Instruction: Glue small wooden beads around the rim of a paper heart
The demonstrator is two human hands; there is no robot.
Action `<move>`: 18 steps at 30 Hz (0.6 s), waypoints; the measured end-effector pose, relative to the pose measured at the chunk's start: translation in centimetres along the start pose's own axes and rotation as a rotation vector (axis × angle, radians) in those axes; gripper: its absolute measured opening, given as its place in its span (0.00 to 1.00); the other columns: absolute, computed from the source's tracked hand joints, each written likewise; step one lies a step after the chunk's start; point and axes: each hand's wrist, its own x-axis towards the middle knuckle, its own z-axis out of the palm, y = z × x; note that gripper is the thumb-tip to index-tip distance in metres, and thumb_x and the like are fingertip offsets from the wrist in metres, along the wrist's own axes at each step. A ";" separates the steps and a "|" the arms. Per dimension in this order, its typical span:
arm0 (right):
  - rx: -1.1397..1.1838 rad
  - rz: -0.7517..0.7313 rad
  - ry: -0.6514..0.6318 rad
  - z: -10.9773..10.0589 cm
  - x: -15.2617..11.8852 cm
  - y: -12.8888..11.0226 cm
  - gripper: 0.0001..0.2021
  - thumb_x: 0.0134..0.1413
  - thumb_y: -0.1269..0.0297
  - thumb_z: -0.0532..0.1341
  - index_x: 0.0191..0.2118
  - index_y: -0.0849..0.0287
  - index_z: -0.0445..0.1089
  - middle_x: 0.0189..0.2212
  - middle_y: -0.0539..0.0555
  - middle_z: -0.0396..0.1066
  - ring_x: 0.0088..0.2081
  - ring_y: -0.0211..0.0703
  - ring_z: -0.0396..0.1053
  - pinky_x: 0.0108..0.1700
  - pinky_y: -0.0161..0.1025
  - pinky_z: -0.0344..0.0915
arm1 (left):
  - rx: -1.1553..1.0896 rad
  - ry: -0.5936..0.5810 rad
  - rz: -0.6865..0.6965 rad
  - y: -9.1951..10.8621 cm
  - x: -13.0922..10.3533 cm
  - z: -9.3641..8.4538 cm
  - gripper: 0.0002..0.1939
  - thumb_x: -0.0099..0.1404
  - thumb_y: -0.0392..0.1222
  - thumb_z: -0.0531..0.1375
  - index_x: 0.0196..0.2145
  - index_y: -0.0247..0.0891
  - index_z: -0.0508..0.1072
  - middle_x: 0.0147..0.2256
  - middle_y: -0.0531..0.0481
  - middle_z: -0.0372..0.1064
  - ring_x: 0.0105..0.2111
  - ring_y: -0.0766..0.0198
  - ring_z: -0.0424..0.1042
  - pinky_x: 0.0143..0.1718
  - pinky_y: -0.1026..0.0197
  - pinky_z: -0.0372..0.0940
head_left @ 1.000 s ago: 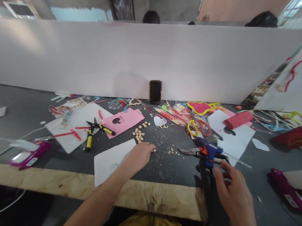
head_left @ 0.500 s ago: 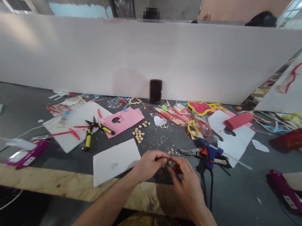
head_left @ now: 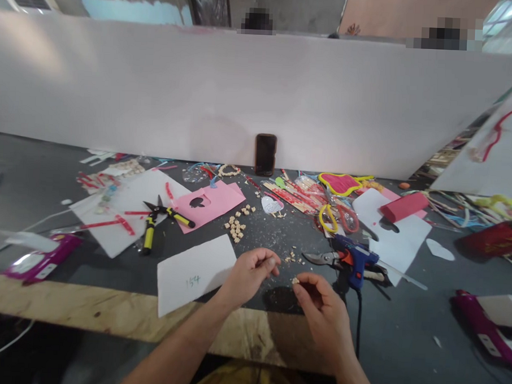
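"Two bare hands were over the dark table (head_left: 402, 345). What did each hold?"

"The right hand (head_left: 325, 314) gripped one small wooden piece (head_left: 295, 281) between thumb and forefinger. The left hand (head_left: 250, 276) had its fingers curled in, the thumb close to the forefinger; whether anything sat between them, one could not tell."

"Where was the piece, exactly?"

"At the right hand's fingertips, near the table's front edge, with the left hand just beside it and apart."

"And the rest, counted?"

"One phone (head_left: 265, 154) stood upright against the white panel (head_left: 137, 90). There was one pair of pliers (head_left: 149, 235), one glue gun (head_left: 357, 261), and one pair of garden shears (head_left: 327, 256) partly beneath it. Two paper hearts lay well apart, a written one (head_left: 272, 206) and a plain one (head_left: 440, 250). One white card (head_left: 197, 275) read 154. The wooden blocks (head_left: 236, 231) beyond it were too crowded to count."

"Any containers?"

"Some clear plastic wrapping (head_left: 107, 201) lay at the far left; its contents were too blurred to name."

"How did the piece look?"

"Pale, tiny and lumpy, much the same colour as the blocks. Its underside was hidden by the fingers."
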 end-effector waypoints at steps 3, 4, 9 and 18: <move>0.019 0.013 -0.003 0.1 0.0 -0.1 0.10 0.53 0.56 0.59 0.36 0.57 0.70 0.27 0.51 0.72 0.27 0.39 0.69 0.28 0.33 0.67 | -0.045 0.050 0.013 -0.2 -0.1 -0.3 0.15 0.63 0.50 0.52 0.29 0.36 0.68 0.24 0.51 0.68 0.24 0.68 0.63 0.28 0.67 0.58; 0.023 0.012 -0.005 0.1 0.0 -0.2 0.10 0.53 0.56 0.59 0.36 0.56 0.70 0.27 0.50 0.72 0.27 0.39 0.70 0.29 0.33 0.66 | -0.038 0.050 0.011 -0.2 -0.1 -0.4 0.16 0.64 0.50 0.51 0.28 0.36 0.67 0.23 0.51 0.68 0.24 0.68 0.63 0.28 0.67 0.58; 0.003 -0.059 -0.048 0.4 0.0 -0.3 0.08 0.55 0.59 0.58 0.37 0.56 0.69 0.31 0.52 0.72 0.31 0.40 0.70 0.34 0.34 0.67 | 0.046 -0.110 -0.007 0.0 -0.8 -0.2 0.13 0.59 0.48 0.58 0.31 0.35 0.73 0.28 0.50 0.72 0.30 0.65 0.67 0.32 0.66 0.59; -0.132 -0.276 -0.079 0.4 0.1 -1.9 0.06 0.56 0.66 0.55 0.36 0.56 0.69 0.31 0.52 0.72 0.33 0.39 0.70 0.35 0.34 0.67 | 0.080 -0.138 -0.002 -0.2 -1.1 0.2 0.10 0.57 0.44 0.59 0.30 0.33 0.76 0.27 0.49 0.73 0.29 0.64 0.68 0.31 0.66 0.60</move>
